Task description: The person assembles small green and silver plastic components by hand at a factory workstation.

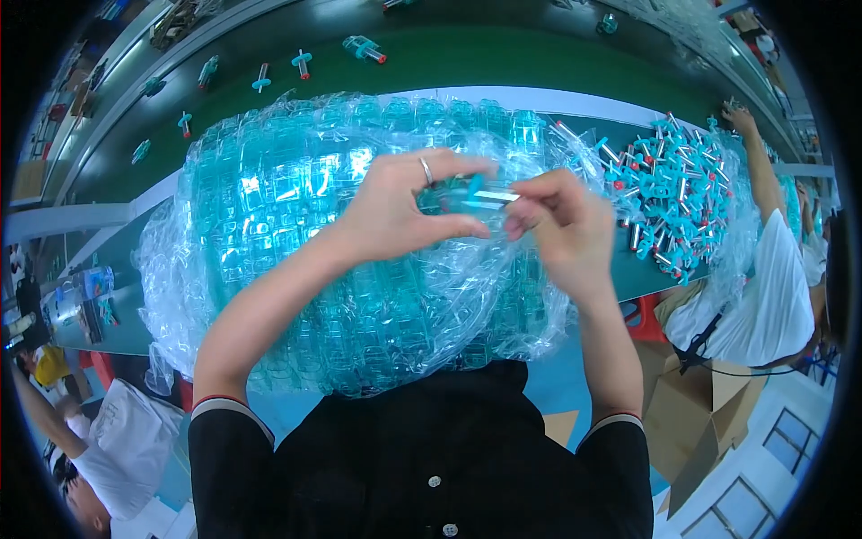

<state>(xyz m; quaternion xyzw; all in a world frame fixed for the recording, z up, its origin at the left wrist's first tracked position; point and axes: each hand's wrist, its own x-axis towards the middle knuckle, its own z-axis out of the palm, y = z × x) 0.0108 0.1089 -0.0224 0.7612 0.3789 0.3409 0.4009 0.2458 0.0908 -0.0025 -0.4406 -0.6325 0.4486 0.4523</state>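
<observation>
My left hand (404,202), a ring on one finger, curls thumb and fingers around a clear teal plastic housing (449,199), blurred by motion. Just to its right, my right hand (567,220) pinches a shiny metal rod with a teal collar (496,195), which points into the housing. How far the rod sits inside cannot be made out. Below both hands lies a big plastic-wrapped bundle of clear teal housings (296,234) in rows. To the right is a heap of metal rods with teal collars and red tips (673,193).
Beyond the bundle runs a green conveyor belt (467,58) carrying scattered parts, among them a housing with a red tip (364,48). Co-workers sit on both sides; one person's hand (741,119) reaches over the belt at right. A cardboard box (709,413) stands at lower right.
</observation>
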